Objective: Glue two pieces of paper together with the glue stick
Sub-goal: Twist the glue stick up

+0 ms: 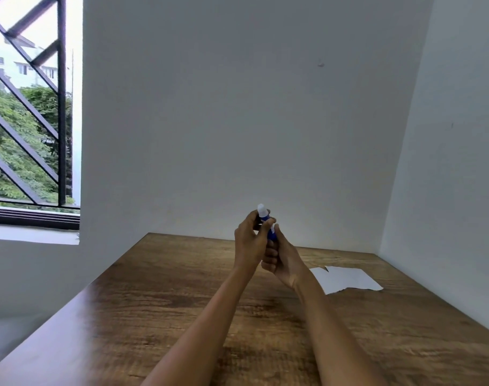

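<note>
A blue glue stick (269, 229) with a whitish top (261, 210) is held upright above the far middle of the wooden table (159, 296). My right hand (279, 259) grips its lower body. My left hand (250, 240) pinches its upper end with thumb and fingers. White paper (346, 278) lies flat on the table to the right of my hands; it looks like two overlapping pieces with a torn edge.
White walls close off the table at the back and on the right. A window (29, 112) with black bars is at the left, beyond the table's left edge.
</note>
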Demonstrator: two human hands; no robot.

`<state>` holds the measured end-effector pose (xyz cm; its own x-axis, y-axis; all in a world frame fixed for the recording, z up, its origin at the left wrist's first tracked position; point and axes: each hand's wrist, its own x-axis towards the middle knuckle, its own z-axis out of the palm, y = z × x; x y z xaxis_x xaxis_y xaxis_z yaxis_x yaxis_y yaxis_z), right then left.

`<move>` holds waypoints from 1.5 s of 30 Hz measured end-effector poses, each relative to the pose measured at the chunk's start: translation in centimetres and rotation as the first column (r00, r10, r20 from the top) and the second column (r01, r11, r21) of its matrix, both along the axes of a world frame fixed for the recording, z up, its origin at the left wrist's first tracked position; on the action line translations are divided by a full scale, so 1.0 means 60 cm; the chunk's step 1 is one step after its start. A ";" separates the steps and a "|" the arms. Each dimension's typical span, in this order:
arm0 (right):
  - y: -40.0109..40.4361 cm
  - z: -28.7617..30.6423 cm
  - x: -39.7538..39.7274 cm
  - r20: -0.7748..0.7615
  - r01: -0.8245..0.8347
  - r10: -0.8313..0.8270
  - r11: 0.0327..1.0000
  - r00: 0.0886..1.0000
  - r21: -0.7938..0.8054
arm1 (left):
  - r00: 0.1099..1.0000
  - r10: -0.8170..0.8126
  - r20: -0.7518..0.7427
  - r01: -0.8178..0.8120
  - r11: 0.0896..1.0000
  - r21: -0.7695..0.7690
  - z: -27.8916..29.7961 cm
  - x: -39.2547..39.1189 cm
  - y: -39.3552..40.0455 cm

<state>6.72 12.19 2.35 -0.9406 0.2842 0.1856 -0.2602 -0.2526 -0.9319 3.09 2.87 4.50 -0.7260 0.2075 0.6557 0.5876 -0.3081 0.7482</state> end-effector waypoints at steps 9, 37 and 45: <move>-0.013 0.000 -0.004 -0.035 -0.093 0.093 0.996 0.995 0.003 | 0.995 -0.020 0.103 0.013 0.998 0.069 0.006 -0.015 -0.018; -0.007 0.005 0.010 0.067 -0.059 0.054 0.995 0.996 0.077 | 0.989 -0.141 0.043 0.144 0.986 -0.078 0.005 0.000 -0.020; 0.001 0.016 0.027 -0.064 0.258 -0.286 0.721 0.956 0.643 | 0.997 -0.079 -0.017 0.073 0.974 -0.216 -0.006 -0.009 -0.020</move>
